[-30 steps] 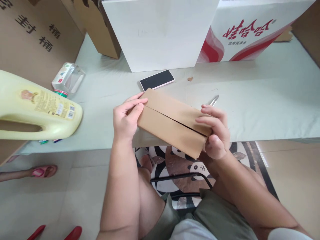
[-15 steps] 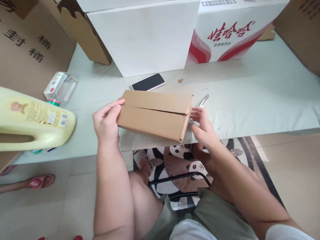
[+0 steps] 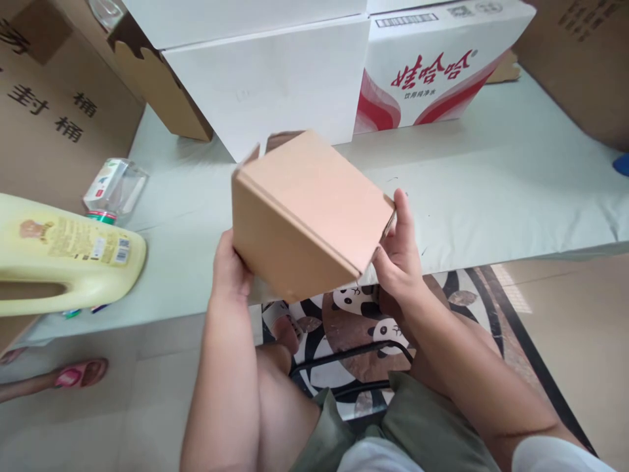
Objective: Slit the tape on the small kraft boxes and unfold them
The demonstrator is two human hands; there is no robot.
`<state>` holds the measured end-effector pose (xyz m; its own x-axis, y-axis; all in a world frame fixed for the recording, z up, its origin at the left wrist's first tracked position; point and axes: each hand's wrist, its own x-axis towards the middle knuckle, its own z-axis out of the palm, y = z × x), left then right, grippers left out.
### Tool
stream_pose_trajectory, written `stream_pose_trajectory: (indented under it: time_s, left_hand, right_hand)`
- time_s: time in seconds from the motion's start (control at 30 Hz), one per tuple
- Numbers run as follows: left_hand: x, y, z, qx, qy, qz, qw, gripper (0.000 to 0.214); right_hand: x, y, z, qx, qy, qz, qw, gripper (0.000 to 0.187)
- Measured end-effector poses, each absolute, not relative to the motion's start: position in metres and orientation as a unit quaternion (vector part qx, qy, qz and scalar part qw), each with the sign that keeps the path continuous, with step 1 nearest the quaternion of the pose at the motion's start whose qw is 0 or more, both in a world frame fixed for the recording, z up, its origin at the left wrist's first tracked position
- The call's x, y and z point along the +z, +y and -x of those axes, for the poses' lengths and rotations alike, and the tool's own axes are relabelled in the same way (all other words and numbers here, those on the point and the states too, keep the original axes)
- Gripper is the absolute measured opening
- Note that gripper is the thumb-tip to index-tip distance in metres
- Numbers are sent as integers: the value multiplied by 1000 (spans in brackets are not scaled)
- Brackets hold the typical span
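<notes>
Turning over since the frame half a second ago, the cardboard box point(image 3: 314, 203) is now showing a broad plain face and a side, and its loose flaps are sticking up at the far left end. It is tilting in mid-air over the front edge of the table point(image 3: 491, 190). Left hand point(image 3: 232, 269) is cupping the box's near left side, fingers partly hiding underneath. Right hand point(image 3: 399, 246) is pinching the right end, thumb sitting by the near corner and a finger reaching up along the edge. Behind, a white box point(image 3: 275, 92) is standing beside a red-and-white carton point(image 3: 427, 78). At left, a yellow jug point(image 3: 73, 255) is lying on its side, with a clear bottle point(image 3: 122, 187) lying just beyond it. Below, a panda rug point(image 3: 344, 328) is showing.
</notes>
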<state>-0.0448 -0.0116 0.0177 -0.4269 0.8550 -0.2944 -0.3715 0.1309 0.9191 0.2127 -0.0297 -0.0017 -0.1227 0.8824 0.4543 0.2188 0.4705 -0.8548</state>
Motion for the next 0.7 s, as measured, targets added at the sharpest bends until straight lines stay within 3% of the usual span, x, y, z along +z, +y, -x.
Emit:
stream_pose_trajectory:
  time_s: [0.1,0.2,0.27,0.5,0.7]
  left_hand:
    - [15,-14,31,519,598,-228,566,39]
    - [9,-17,24,450,604,-258,605,66]
    - [5,-17,22,429,597,-284,616,73]
    - [11,-18,20,351,631,-330,608,56]
    - [23,-23,12,251,612,-450,600,39]
  right_hand:
    - [-4,-31,-209,327,-639,422,555,74]
    - [-4,-33,-210,323,-606,466,558,57]
    - [0,-34,-213,330,-611,481,535,50]
    - [9,-38,-221,358,-646,471,482,59]
    - [10,-35,-225,332,-679,418,504,68]
